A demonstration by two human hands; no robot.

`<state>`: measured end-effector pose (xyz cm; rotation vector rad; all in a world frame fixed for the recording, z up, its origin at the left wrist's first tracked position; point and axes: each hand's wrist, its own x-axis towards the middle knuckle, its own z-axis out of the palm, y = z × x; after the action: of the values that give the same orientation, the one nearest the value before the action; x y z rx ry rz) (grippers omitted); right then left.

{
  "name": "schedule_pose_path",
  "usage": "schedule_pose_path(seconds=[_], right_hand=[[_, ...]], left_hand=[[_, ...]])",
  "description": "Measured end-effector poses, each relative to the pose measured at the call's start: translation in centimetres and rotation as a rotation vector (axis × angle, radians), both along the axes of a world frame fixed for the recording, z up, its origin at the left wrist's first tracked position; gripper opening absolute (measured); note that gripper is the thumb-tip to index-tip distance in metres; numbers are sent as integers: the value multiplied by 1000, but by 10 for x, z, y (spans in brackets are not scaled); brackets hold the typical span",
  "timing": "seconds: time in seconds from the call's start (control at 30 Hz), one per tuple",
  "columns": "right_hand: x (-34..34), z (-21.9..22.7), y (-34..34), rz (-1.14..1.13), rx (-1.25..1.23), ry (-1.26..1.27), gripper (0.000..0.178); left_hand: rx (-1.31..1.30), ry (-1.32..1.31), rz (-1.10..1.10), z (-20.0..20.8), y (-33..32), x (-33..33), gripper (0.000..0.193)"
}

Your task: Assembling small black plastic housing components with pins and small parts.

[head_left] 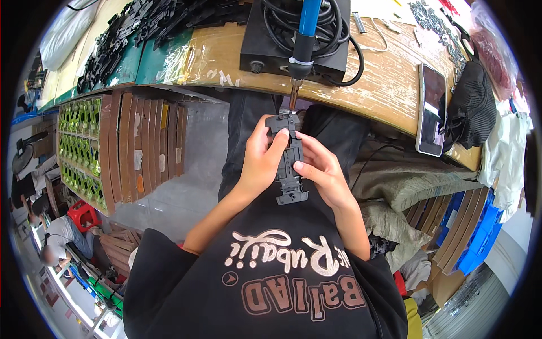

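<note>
A long black plastic part that looks like a toy car chassis (291, 164) is held between both hands in front of my lap, its long side running away from me. My left hand (261, 158) closes on its left side with the thumb lying on top. My right hand (326, 174) grips the right side, thumb and fingers pressed along that edge. Just past its far end is the metal tip of a blue-handled soldering iron (304, 51), pointing down toward me over the table edge; whether tip and part touch I cannot tell.
A black box (248, 56) with a coiled cable stands on the worktable (384, 90). To the right lie a phone (432, 107) and a black pouch (474, 104). Black parts (135, 34) are heaped at far left. Stacked trays (132, 152) stand left; a person (65, 237) sits farther back.
</note>
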<state>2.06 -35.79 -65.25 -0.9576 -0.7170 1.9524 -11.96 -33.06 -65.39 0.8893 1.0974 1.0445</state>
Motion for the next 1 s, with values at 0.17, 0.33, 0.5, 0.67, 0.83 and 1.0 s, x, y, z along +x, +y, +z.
schedule_pose_path(seconds=[0.17,0.33,0.5,0.67,0.83,1.0], right_hand=[[-2,4,1,-26,5,30,50],[0,5,1,-13,39,9,51],[0,2,1,-17,48,-4,53],[-1,-6,2,-18,51,8,53],[-2,-11,8,2,25,43,48],[-2,-8,11,-1,24,49,50]], left_hand=[[21,-22,-1,1,1,0,12],[26,-28,-7,1,0,0,13],[79,-12,-17,-3,1,-1,12],[191,114,-46,-10,1,-3,13],[174,136,-71,-19,5,-7,14],[136,45,-39,-15,9,-5,15]])
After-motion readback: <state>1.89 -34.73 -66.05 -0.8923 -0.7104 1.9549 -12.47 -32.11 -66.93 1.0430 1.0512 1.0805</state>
